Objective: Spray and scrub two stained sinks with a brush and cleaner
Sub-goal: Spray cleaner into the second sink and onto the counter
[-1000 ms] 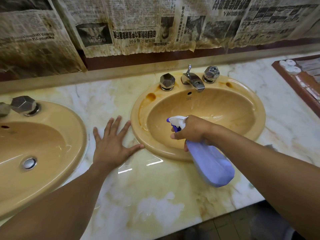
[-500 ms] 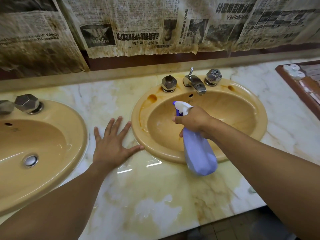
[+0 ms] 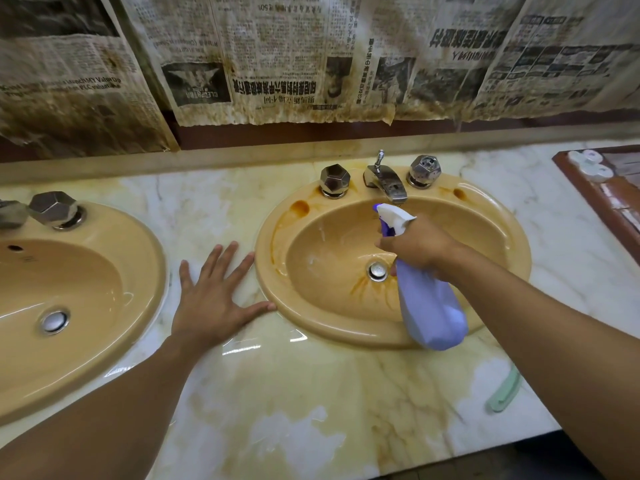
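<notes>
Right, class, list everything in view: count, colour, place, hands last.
sinks: two, tan; left sink at left edge, right sink centre.
spray bottle: one, lilac, white head; over right sink.
tap knobs: three, metal; two on right sink, one on left.
spout: one, metal; between right sink's knobs.
countertop: one, yellowed white marble; around sinks.
newspapers: several, brown-stained; wall.
tray: one, brown; far right, holding white round items.
pale green item: one; counter's front right.
left hand: flat on countertop between sinks.
right hand: grips spray bottle.

So that's two tan sinks (image 3: pixel 152 271) (image 3: pixel 516 251), two drain plugs (image 3: pixel 53 320) (image 3: pixel 377 270), three chrome knobs (image 3: pixel 52 209) (image 3: pixel 334 180) (image 3: pixel 424 169), one faucet spout (image 3: pixel 386 181), one purple spray bottle (image 3: pixel 429 306) and two hands (image 3: pixel 211 299) (image 3: pixel 419 245).
</notes>
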The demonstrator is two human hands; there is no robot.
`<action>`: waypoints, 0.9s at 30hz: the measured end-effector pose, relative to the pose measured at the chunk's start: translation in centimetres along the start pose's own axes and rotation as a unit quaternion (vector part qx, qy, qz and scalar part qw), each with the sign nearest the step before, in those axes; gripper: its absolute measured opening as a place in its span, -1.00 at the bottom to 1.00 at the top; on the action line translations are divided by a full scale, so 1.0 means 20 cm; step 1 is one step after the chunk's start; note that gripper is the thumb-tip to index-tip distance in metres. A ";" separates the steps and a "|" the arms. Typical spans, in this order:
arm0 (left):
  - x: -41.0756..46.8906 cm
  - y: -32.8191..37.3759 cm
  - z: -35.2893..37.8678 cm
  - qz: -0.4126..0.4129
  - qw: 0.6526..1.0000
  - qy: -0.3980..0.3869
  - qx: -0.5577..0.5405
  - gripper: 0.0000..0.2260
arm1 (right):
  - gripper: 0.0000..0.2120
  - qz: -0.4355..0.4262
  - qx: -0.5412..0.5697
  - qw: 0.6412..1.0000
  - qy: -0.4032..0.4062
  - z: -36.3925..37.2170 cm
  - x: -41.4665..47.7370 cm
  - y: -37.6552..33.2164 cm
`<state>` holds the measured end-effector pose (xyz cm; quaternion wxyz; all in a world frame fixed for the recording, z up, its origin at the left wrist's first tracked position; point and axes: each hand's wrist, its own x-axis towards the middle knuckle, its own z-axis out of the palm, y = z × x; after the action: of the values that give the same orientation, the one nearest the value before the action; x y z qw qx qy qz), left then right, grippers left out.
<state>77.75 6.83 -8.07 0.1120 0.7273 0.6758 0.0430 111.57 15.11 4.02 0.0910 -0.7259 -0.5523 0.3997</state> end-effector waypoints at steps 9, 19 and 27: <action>0.00 -0.01 0.01 0.003 1.000 0.009 -0.011 -0.11 | -0.81 0.015 0.116 0.986 0.122 -0.21 0.08 -0.04; 0.00 0.00 0.00 -0.003 1.000 0.004 -0.008 -0.10 | -0.65 0.029 0.100 0.994 0.039 -0.33 0.11 -0.06; 0.01 0.00 0.00 -0.003 1.000 0.006 -0.010 -0.09 | -0.77 0.071 0.077 0.993 0.054 -0.32 0.11 -0.01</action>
<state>77.76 6.95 -8.13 0.1153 0.7241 0.6778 0.0540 115.93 19.05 7.37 0.1479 -0.7750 -0.4609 0.4063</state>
